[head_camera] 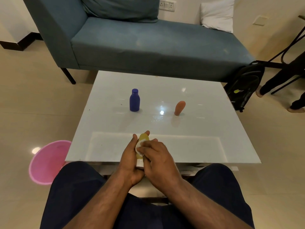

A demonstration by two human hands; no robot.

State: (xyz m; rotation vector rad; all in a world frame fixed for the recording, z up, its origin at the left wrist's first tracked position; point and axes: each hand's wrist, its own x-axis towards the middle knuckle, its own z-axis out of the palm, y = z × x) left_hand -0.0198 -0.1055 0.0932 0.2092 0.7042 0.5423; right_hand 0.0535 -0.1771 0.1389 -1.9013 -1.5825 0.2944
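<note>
My left hand (130, 159) grips a yellow tube (143, 138) with a white cap, held over the near edge of the white glossy table (206, 129). My right hand (159, 160) pinches a small white pad (139, 147) and presses it against the tube's side. Most of the tube is hidden by my fingers. Farther back on the table a blue bottle (134, 100) stands upright at the left. An orange tube (179, 107) stands on its cap at the right.
A pink bucket (47, 162) sits on the floor left of the table. A teal sofa (148, 42) stands behind the table. A black backpack (242, 86) leans at the right, and another person's legs (283, 83) are beside it.
</note>
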